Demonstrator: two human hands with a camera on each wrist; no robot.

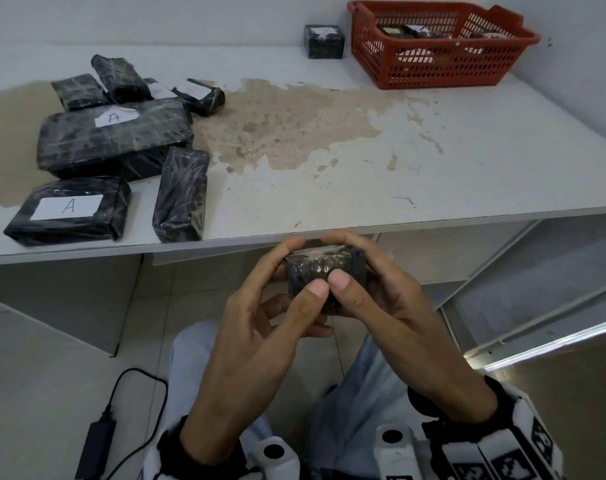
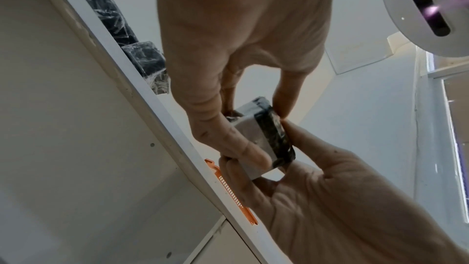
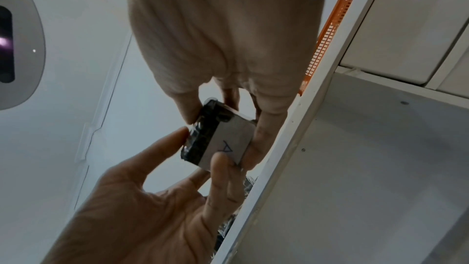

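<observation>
Both hands hold one small black plastic-wrapped package [image 1: 320,268] just in front of the table's front edge [image 1: 225,242], below tabletop height. My left hand [image 1: 303,266] pinches its left side, thumb on the near face and fingers over the top. My right hand [image 1: 339,259] pinches the right side the same way, and the two thumbs nearly touch. In the right wrist view the package [image 3: 203,138] carries a white label [image 3: 228,142] marked "A" on its far face. In the left wrist view that white label [image 2: 250,138] faces the table.
Several black wrapped packages [image 1: 114,136], some labelled "A", lie on the left of the white table. A red basket [image 1: 436,46] holding more packages stands at the back right, with a small black package [image 1: 324,41] beside it. A power adapter [image 1: 97,441] and its cable lie on the floor.
</observation>
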